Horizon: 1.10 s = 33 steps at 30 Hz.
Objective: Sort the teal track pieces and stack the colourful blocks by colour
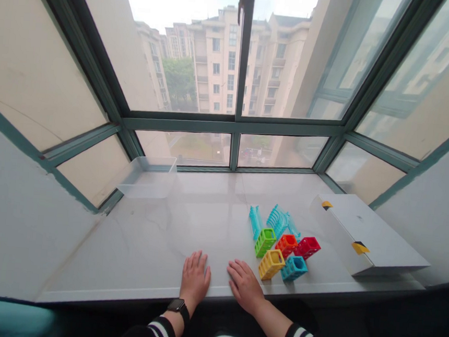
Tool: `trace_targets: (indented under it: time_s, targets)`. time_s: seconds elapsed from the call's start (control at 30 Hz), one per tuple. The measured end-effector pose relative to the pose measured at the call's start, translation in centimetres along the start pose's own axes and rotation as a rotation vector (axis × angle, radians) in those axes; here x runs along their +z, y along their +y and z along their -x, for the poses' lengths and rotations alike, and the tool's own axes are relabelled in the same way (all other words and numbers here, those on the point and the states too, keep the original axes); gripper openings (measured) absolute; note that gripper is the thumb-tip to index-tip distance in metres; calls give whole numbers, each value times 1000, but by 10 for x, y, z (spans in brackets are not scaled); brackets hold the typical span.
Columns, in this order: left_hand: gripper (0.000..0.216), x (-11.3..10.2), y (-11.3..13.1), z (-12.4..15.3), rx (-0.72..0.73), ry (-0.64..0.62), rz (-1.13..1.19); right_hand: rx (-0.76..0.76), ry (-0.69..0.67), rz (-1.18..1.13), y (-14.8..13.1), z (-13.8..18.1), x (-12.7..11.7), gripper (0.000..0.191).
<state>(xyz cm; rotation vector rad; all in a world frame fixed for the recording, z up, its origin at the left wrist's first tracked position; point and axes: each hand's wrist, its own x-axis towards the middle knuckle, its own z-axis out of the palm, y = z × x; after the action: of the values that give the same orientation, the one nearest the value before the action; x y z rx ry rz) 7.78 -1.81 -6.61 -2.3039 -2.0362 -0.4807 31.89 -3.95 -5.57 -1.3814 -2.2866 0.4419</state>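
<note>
My left hand (195, 278) lies flat on the white marbled sill (134, 255) near its front edge, with a black watch (178, 307) on the wrist. To its right, my right hand (244, 284) rests palm down, fingers stretched out and holding nothing. Just right of that hand stands a yellow hollow block (271, 264), apart from the fingers. Around it are a green block (265, 242), an orange block (286, 244), a red block (308, 247) and a blue block (294, 268). Behind them lie translucent turquoise plastic pieces, one straight (255, 222) and one curved (278, 220).
A clear plastic bin (148, 180) stands at the back left against the window frame. On the right lies a white box (372, 234) with yellow-and-black tabs. Windows enclose the sill at the back and sides.
</note>
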Motion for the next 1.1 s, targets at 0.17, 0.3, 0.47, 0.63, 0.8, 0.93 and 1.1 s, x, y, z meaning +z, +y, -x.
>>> trace_targets:
  time_s: [0.17,0.3,0.47,0.63,0.8,0.93,1.1]
  targets:
    - [45,-3,2,-1,-14,-22,9,15,-26,-2,-2,-1,-4,50]
    - [45,-5,3,-2,-22,-39,14,27,-41,-4,-2,-1,-3,50]
    - [45,-6,4,-2,-27,-28,31,54,-55,-1,-1,-3,1,50]
    - [45,-6,5,-2,-27,-17,28,114,-117,-62,-13,-13,-10,53]
    - [45,-9,6,-3,-29,-30,31,48,-39,-395,-55,-29,-56,44]
    - [45,-10,7,-4,-36,-42,33,55,89,-788,-92,-34,-122,28]
    - [46,-9,5,-4,-25,-58,41,29,375,-607,-87,-18,-201,26]
